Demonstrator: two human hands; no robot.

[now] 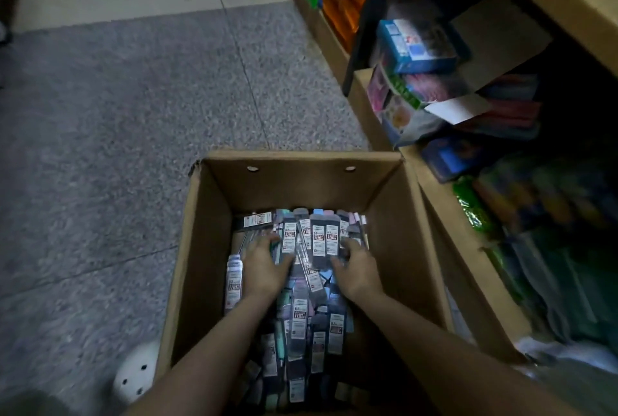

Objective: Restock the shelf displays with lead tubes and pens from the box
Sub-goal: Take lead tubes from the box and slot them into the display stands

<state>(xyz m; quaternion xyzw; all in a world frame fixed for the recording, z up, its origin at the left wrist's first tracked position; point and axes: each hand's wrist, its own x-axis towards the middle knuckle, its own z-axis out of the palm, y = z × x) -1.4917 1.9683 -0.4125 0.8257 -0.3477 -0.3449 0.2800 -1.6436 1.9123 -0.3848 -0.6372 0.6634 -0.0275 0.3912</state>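
A view down at a speckled grey stone floor (117, 114) on the left, smooth pale tiles beyond it. Near the bottom left sits part of a white rounded object with small holes (138, 372), possibly a shoe. In the middle stands an open brown cardboard box (200, 248), matte and creased, two round holes in its far wall. It is filled with a loose heap of slim, flat packets (317, 238), glossy, with white printed labels; whether they hold lead tubes or pens is too blurred to tell. Both bare arms reach into it. The left hand (262, 268) lies palm down, fingers curled into the packets on the left of the heap; the right hand (357, 270) does the same on the right, the two gathering a bundle between them. To the right are low shelves (368, 107) edged in cardboard, crowded with blue, pink and green packaged goods in shadow. The packets look slippery, so a two-handed scoop may shed some back or onto the floor
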